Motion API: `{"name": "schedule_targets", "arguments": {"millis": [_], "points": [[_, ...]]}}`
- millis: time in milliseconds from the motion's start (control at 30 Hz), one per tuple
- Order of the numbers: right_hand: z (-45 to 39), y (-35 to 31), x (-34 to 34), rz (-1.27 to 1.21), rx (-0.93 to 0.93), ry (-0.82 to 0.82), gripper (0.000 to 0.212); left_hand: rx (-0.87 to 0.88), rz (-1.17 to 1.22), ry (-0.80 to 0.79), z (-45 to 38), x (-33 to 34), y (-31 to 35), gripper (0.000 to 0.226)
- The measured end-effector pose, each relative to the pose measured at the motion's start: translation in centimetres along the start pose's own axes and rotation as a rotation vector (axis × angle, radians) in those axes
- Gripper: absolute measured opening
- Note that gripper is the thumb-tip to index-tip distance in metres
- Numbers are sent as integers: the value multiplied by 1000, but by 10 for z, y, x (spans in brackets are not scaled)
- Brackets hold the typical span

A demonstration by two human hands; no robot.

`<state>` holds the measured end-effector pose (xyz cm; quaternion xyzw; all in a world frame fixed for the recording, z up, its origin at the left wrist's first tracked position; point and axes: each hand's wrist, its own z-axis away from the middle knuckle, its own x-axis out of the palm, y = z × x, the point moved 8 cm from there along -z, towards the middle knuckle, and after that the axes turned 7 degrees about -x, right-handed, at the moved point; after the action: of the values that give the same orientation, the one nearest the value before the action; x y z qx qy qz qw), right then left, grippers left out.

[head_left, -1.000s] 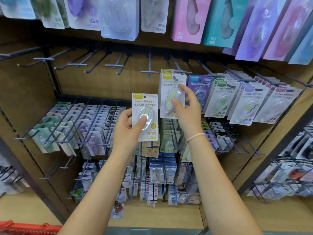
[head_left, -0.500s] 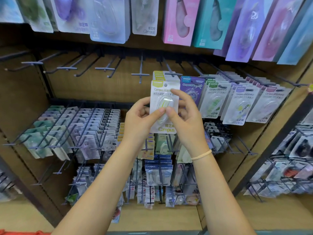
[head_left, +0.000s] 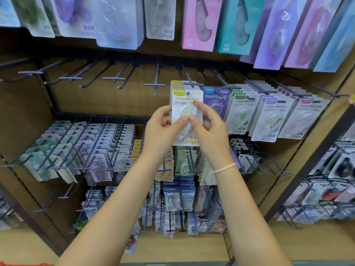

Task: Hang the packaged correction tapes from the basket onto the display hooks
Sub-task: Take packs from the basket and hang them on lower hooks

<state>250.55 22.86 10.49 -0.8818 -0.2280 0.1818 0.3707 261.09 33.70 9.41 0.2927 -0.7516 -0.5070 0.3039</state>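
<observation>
A white-and-yellow packaged correction tape (head_left: 187, 104) is held up in front of a display hook (head_left: 189, 81) that carries several like packs behind it. My left hand (head_left: 163, 129) pinches the pack from the left, thumb on the clear blister. My right hand (head_left: 207, 127) pinches it from the right, thumb meeting the left thumb and forefinger on the card's upper edge. The pack's hang hole sits close to the hook's tip; whether it is threaded on I cannot tell. The basket is out of view apart from a red sliver (head_left: 25, 264) at the bottom left.
Several bare hooks (head_left: 155, 84) jut out to the left of the pack. Purple, green and pink tape packs (head_left: 269, 116) hang to the right. Larger boxed tapes (head_left: 199, 24) hang above, and dense rows of small packs (head_left: 86, 150) fill the lower hooks.
My left hand brought its pack up and right to the hook with the yellow packs, where my right hand joined it. Both hands now hold the one pack at the hook.
</observation>
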Motion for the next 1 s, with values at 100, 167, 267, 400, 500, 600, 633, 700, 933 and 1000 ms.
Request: {"name": "schedule_targets", "arguments": {"millis": [100, 167, 267, 400, 500, 600, 633, 700, 933, 1000], "points": [[-1, 3, -1, 68, -52, 9, 39, 158, -177, 9, 1, -5, 2, 51], [-4, 8, 1, 124, -71, 11, 40, 223, -405, 33, -4, -9, -1, 53], [-14, 17, 7, 198, -61, -18, 45, 212, -586, 38, -22, -10, -11, 55], [-25, 23, 18, 326, -50, -103, 56, 183, -659, 36, -40, -7, -18, 62], [-24, 27, 19, 368, -34, -153, 63, 171, -671, 42, -43, -4, -19, 62], [-13, 29, 17, 369, -30, -171, 65, 132, -656, 24, -37, -7, -25, 63], [-6, 27, 14, 402, -58, -147, 62, 119, -655, 29, -31, -12, -27, 62], [16, 16, 6, 514, -182, -23, 52, 104, -681, 76, -10, -28, -31, 58], [135, 27, 118, 166, -188, -300, 26, 5, -900, 464, 135, -171, -86, 35], [183, 45, 184, 127, -96, -525, 34, -163, -953, 560, 186, -236, -118, 35]]}}
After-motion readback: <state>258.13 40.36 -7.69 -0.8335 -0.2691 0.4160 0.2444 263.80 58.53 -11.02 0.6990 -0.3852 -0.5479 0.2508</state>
